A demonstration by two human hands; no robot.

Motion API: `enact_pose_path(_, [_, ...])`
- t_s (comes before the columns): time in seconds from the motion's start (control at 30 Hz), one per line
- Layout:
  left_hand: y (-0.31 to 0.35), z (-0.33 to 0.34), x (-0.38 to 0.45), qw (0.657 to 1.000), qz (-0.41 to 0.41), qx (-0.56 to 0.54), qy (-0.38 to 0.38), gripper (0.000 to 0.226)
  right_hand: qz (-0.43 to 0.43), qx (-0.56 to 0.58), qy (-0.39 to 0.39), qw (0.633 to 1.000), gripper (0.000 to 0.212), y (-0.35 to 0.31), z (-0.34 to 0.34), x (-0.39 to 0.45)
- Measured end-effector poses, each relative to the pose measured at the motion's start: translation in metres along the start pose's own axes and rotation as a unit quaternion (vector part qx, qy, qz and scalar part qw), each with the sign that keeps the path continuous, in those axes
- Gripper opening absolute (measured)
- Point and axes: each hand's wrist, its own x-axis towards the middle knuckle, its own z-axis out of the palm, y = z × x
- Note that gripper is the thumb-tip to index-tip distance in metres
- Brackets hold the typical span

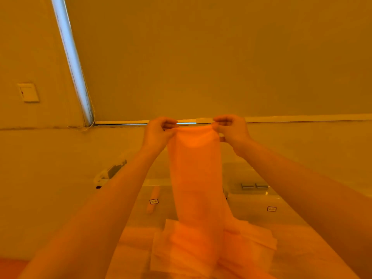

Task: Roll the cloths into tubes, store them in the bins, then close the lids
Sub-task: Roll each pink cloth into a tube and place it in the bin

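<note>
Both hands up: left hand (159, 132) and right hand (231, 129) each pinch a top corner of the orange cloth (195, 178), hanging over a cloth pile (251, 236) on the table's near edge; two clear bins (261, 200) behind.

Person: left hand (159, 133) and right hand (231, 129) showing bare; both forearms showing bare, no sleeves, rings or watch appearing.

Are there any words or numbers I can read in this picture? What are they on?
No text here can be read.
Small label on the left clear bin: dark marks, too blurred to read.
Small label on the right clear bin: too blurred to read.
Wall plate at left: a small red mark, no words visible.
Held cloth: no writing visible.
</note>
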Motion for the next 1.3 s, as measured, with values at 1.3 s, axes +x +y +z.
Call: enact_pose_path(1.3, [-0.145,0.032,0.036,0.926,-0.166,0.229,-0.251,0.043,-0.031,-0.276,-0.05,0.959,0.033,0.139,0.038,0.082])
